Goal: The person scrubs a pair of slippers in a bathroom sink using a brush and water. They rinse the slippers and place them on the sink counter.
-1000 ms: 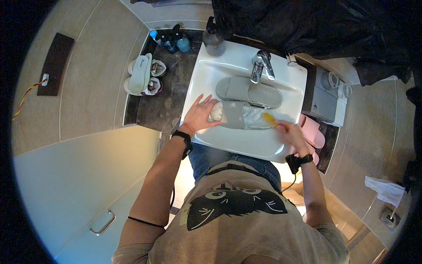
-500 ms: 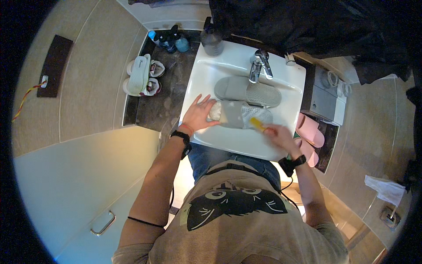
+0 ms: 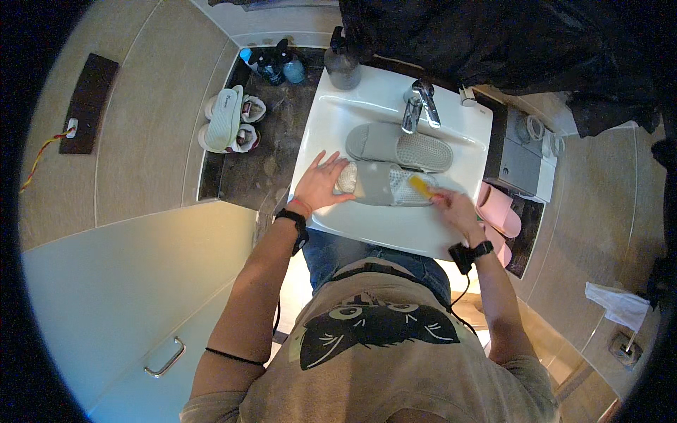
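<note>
Two grey slide slippers lie side by side in the white washbasin (image 3: pixel 338 215). Over the end of the nearer slipper (image 3: pixel 372 182) my left hand (image 3: pixel 317 183) is spread, thumb on one side and fingers on the other, gripping it. A whitish, foamy-looking patch (image 3: pixel 346 178) shows between thumb and fingers. In my right hand (image 3: pixel 455 210) is a yellow-handled brush (image 3: pixel 421 186), held against the foamy, dimpled footbed of that slipper. Its bristles are hidden. The farther slipper (image 3: pixel 374 142) rests untouched behind, below the chrome tap (image 3: pixel 422 102).
A dark pump bottle (image 3: pixel 343 67) stands at the basin's back left corner. On the left ledge are shoes (image 3: pixel 226 120) and several small bottles (image 3: pixel 282 65). Pink slippers (image 3: pixel 498 210) and a grey box (image 3: pixel 518 158) sit to the right. Dark cloth (image 3: pixel 479 49) hangs behind.
My right hand has shifted slightly up and right with the brush, which has slid along the nearer slipper's footbed. My left hand stays on the slipper's end.
</note>
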`<state>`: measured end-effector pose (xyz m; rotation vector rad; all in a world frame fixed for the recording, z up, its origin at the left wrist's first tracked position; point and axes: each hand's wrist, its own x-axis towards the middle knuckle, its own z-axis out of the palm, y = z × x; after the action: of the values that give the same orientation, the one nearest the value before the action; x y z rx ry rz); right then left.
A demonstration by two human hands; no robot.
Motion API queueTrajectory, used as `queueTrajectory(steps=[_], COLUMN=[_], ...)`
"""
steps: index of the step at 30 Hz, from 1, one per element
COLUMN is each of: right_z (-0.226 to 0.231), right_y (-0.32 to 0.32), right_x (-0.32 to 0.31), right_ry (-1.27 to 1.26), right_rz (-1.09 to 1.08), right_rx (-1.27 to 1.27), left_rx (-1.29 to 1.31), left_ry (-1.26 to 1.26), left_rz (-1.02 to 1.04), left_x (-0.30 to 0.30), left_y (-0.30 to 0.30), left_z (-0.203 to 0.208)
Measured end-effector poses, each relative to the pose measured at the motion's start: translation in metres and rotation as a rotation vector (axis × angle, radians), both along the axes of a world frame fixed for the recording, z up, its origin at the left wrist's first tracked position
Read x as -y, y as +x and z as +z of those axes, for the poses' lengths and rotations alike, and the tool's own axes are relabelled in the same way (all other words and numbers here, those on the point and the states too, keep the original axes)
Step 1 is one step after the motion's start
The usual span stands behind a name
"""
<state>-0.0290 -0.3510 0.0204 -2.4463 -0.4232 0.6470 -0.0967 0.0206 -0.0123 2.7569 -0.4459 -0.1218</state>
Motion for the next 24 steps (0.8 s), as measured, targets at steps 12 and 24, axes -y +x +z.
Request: queueTrajectory(steps=[12, 24], right_z=[-0.006, -0.004], right_y=[0.007, 0.011], right_x=[-0.006, -0.013], right_ry=[-0.015, -0.029], right_rz=[0.031, 0.058], right_rx=[0.052, 0.066], left_rx=[0.031, -0.008], left_ry=[0.005, -0.012], left_rz=[-0.009, -0.001], left_x=[-0.002, 0.000], left_y=[-0.001, 0.002], left_z=[-0.005, 0.003])
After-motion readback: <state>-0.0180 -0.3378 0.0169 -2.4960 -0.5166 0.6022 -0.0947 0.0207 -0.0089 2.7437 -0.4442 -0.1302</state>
